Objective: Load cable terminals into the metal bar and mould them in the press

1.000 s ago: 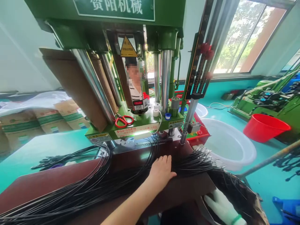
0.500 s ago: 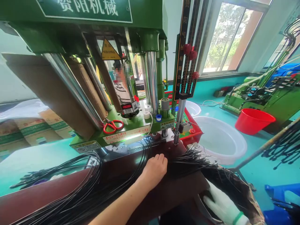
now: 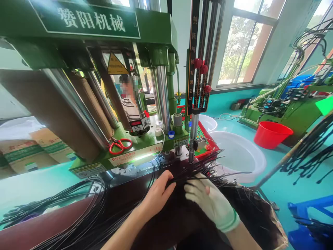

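Note:
My bare left hand (image 3: 159, 190) reaches over the dark red table (image 3: 153, 225). Its bent fingers and thumb meet the left ends of some thin black cables (image 3: 191, 172). My right hand (image 3: 212, 203), in a white glove with a green cuff, is curled at the same cables from the right. How firmly each hand grips is partly hidden. More cables with pale tips (image 3: 220, 177) lie just behind the glove. Looped black cables (image 3: 97, 198) spread over the table on the left.
A green press (image 3: 158, 38) with steel columns stands ahead, with red-handled scissors (image 3: 120, 146) on its bed. At right are a white tub (image 3: 260, 156), a red bucket (image 3: 273, 134), hanging black cables (image 3: 307, 151) and a blue stool (image 3: 312, 208). A person (image 3: 130, 104) shows behind the press.
My gloved right hand has come up from the lower right to the cables. The left hand has shifted left and down in view, its fingers now at the cable ends. The view has turned slightly.

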A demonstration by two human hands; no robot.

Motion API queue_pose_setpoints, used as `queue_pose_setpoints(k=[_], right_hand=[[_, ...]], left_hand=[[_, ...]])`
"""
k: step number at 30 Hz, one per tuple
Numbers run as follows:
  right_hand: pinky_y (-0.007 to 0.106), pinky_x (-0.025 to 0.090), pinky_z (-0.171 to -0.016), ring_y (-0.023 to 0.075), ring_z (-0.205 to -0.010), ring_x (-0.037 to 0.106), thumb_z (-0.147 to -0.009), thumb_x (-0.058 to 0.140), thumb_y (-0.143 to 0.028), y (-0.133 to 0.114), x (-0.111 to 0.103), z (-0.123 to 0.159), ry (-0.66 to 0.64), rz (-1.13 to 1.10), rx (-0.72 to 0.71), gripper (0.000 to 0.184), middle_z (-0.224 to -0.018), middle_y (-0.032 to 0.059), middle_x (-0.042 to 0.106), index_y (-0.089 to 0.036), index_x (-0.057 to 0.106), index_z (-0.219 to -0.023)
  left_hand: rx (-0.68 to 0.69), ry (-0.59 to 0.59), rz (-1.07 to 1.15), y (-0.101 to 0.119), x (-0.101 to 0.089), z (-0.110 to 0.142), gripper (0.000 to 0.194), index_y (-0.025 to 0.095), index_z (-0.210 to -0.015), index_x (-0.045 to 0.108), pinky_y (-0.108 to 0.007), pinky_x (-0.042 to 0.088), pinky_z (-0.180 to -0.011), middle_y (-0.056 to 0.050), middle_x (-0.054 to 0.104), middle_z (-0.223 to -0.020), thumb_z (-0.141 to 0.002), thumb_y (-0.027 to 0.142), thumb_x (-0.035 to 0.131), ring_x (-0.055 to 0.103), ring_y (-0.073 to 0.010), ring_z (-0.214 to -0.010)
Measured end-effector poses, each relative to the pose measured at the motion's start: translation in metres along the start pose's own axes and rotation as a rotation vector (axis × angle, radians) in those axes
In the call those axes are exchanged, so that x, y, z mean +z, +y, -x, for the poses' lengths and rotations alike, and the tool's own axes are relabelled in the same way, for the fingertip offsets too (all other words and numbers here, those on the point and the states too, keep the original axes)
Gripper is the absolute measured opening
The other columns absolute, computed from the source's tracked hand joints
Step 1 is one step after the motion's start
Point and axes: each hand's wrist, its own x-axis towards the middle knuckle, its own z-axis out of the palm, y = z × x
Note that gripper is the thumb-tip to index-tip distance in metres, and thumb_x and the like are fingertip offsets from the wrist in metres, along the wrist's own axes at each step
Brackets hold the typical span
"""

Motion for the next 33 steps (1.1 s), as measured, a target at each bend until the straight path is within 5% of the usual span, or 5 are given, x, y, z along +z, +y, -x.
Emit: queue_pose_setpoints(k=[6,16,21,30,33], right_hand=[[0.046,0.041,-0.090,0.0216,-0.093,0.059,-0.073,0.062,-0.028,-0.022,0.003,-0.028,0.233,-0.113,-0.285,0.034,-0.094,0.0005,0.068,-0.032,0.058,-0.107],[0.042,0.047,-0.077,0.0213,-0.076,0.062,-0.075,0.062,-0.027,-0.036,0.002,-0.019,0.302,0.051,-0.271,0.021,-0.080,0.0031,0.069,-0.023,0.063,-0.095],[0.034,0.050,-0.069,0.0180,-0.075,0.061,-0.073,0.065,-0.023,-0.039,-0.001,-0.018,0.360,0.085,-0.322,0.021,-0.084,0.0025,0.068,-0.023,0.064,-0.093],[0.021,0.044,-0.047,0.0103,-0.052,0.057,-0.067,0.069,-0.036,-0.030,-0.015,-0.013,0.357,0.176,-0.231,0.032,-0.072,-0.0001,0.066,-0.024,0.061,-0.096],[0.017,0.035,-0.033,0.0090,-0.036,0.051,-0.074,0.053,-0.054,-0.037,-0.027,-0.009,0.338,0.610,0.123,0.038,-0.051,-0.0001,0.060,-0.017,0.062,-0.077]], left_hand=[[0.011,-0.031,-0.004,-0.001,0.013,0.003,0.006,0.020,-0.082,0.043,-0.025,0.039,-0.068,0.000,0.050,-0.079,-0.081,0.026,0.041,0.047,-0.0131,-0.072],[-0.061,-0.407,0.203,0.020,0.027,-0.011,0.017,0.019,-0.082,0.053,-0.021,0.036,-0.054,0.003,0.056,-0.063,-0.080,0.032,0.043,0.051,-0.0113,-0.057],[-0.108,-0.181,0.242,0.023,0.029,-0.026,0.014,0.018,-0.074,0.050,-0.021,0.035,-0.056,0.004,0.052,-0.061,-0.076,0.032,0.049,0.047,-0.0106,-0.058],[-0.134,-0.187,0.586,0.020,0.015,-0.021,0.022,0.019,-0.074,0.039,-0.018,0.027,-0.042,0.006,0.047,-0.055,-0.082,0.039,0.041,0.038,-0.0051,-0.041],[-0.136,-0.097,0.528,0.019,0.013,-0.020,0.022,0.020,-0.073,0.039,-0.018,0.024,-0.042,0.008,0.038,-0.050,-0.083,0.039,0.041,0.032,-0.0053,-0.042]])
